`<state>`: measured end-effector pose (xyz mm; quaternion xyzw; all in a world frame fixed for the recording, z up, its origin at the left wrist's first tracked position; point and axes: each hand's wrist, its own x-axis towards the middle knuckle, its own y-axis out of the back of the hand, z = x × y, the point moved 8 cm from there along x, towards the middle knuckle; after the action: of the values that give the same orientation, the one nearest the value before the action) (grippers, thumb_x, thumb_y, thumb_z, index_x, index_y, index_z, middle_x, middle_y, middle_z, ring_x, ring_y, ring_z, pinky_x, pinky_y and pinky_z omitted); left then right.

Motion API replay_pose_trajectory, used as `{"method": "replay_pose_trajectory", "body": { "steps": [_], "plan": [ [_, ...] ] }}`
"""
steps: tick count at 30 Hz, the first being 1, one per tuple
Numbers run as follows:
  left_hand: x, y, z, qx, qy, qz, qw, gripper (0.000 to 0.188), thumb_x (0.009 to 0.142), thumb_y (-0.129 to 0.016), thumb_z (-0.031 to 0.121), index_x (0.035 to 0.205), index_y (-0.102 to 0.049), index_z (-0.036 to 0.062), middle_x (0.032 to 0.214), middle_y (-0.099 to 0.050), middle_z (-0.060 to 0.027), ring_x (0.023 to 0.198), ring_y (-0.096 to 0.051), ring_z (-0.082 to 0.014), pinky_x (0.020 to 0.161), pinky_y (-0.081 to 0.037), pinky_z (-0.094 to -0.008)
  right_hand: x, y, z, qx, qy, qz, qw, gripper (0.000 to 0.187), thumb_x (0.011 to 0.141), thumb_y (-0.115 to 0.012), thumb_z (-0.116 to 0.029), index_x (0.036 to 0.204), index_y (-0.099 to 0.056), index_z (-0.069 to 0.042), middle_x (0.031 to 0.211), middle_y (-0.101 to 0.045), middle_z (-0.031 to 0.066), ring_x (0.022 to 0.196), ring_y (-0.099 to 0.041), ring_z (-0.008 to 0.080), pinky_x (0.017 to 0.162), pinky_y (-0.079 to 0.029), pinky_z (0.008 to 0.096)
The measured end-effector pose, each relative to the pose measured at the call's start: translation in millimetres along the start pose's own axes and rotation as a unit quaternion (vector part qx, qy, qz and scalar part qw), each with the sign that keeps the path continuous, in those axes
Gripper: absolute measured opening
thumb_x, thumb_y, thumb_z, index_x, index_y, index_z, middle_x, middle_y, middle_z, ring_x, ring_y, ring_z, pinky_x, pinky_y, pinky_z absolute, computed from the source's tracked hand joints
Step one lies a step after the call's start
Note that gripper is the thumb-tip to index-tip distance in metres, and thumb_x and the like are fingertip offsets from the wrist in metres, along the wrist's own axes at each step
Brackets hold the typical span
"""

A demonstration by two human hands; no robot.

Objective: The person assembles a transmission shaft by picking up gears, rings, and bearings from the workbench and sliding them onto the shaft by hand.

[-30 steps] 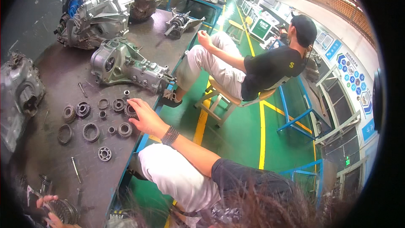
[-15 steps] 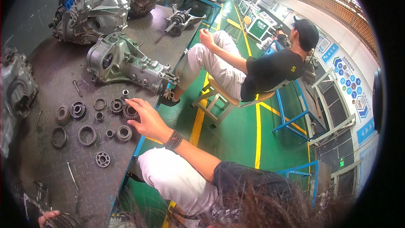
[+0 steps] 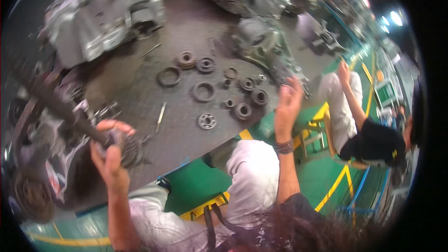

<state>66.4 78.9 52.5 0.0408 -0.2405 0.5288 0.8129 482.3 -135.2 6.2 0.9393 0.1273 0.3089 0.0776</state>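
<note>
My left hand (image 3: 111,161) is closed around a gear shaft (image 3: 70,113) at the left. Its long dark rod slants up to the left, and a toothed gear (image 3: 132,153) shows beside my fingers. My right hand (image 3: 287,107) is raised at the table's right edge, holding nothing, fingers stretched though somewhat blurred. Left of it lie loose parts: a gear (image 3: 259,97), another gear (image 3: 242,111), a ball bearing (image 3: 207,121), a ring (image 3: 204,92) and several smaller rings and sleeves. A toothed ring (image 3: 169,77) lies farther left beside a stacked gear (image 3: 185,59).
A silver gearbox casing (image 3: 102,18) stands far left, with a greenish housing (image 3: 261,42) behind the gears. A bolt (image 3: 161,117) lies on the dark metal table (image 3: 182,142). Another person (image 3: 373,140) sits at the right on a stool. Blurred parts crowd the left edge.
The view has swung left, bringing the left hand and its gear shaft fully into sight. My right hand has lifted off the gears and moved away to their right.
</note>
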Motion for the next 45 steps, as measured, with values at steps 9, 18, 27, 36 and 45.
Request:
{"method": "replay_pose_trajectory", "body": {
  "steps": [9, 18, 27, 36, 45],
  "plan": [
    [-6, 25, 21, 0.012, 0.011, 0.047, 0.999, 0.047, 0.088, -0.067, 0.029, 0.124, -0.056, 0.0007, 0.104, -0.066, -0.0136, 0.097, -0.064, -0.0209, 0.092, -0.051, -0.0365, 9, -160, -149, -0.039, 0.221, -0.29, 0.93, 0.036, 0.096, -0.066, -0.02, 0.128, -0.062, -0.004, 0.12, -0.066, 0.0204, 0.11, -0.066, 0.0364, 0.096, -0.051, 0.0436],
    [-8, 18, 13, 0.003, 0.01, 0.065, 0.998, 0.046, 0.093, -0.067, 0.03, 0.126, -0.054, 0.0017, 0.105, -0.065, -0.0143, 0.097, -0.064, -0.0203, 0.093, -0.054, -0.0373, -13, -356, -29, -0.255, 0.118, -0.566, 0.775, 0.101, 0.078, -0.08, -0.026, 0.162, -0.027, -0.01, 0.157, -0.044, 0.0223, 0.144, -0.044, 0.0381, 0.121, -0.032, 0.0537],
    [-9, 24, 20, 0.002, 0.022, 0.043, 0.999, 0.042, 0.093, -0.067, 0.03, 0.123, -0.057, 0.002, 0.106, -0.065, -0.0136, 0.099, -0.065, -0.0206, 0.092, -0.053, -0.0377, 6, -360, -48, -0.132, 0.251, -0.451, 0.846, 0.082, 0.07, -0.088, -0.031, 0.14, -0.058, -0.001, 0.114, -0.071, 0.0276, 0.11, -0.068, 0.0417, 0.097, -0.054, 0.046],
    [-7, 22, 15, -0.01, 0.026, 0.041, 0.999, 0.041, 0.092, -0.067, 0.026, 0.123, -0.057, 0.0025, 0.105, -0.065, -0.0127, 0.099, -0.065, -0.0208, 0.093, -0.053, -0.0372, 32, -360, -47, 0.172, -0.147, -0.465, 0.856, 0.051, 0.093, -0.075, -0.038, 0.125, -0.07, 0.002, 0.104, -0.071, 0.0082, 0.091, -0.067, 0.0157, 0.078, -0.057, 0.031],
    [-7, 15, 14, -0.011, 0.024, 0.042, 0.999, 0.033, 0.094, -0.066, 0.017, 0.122, -0.058, 0.0034, 0.104, -0.067, -0.0098, 0.099, -0.064, -0.0144, 0.091, -0.051, -0.0297, 36, -282, -220, 0.451, -0.26, -0.607, 0.6, 0.057, 0.105, -0.045, -0.048, 0.131, -0.059, 0.001, 0.125, -0.069, 0.0202, 0.105, -0.069, 0.0298, 0.078, -0.058, 0.0327]
  ]
}}
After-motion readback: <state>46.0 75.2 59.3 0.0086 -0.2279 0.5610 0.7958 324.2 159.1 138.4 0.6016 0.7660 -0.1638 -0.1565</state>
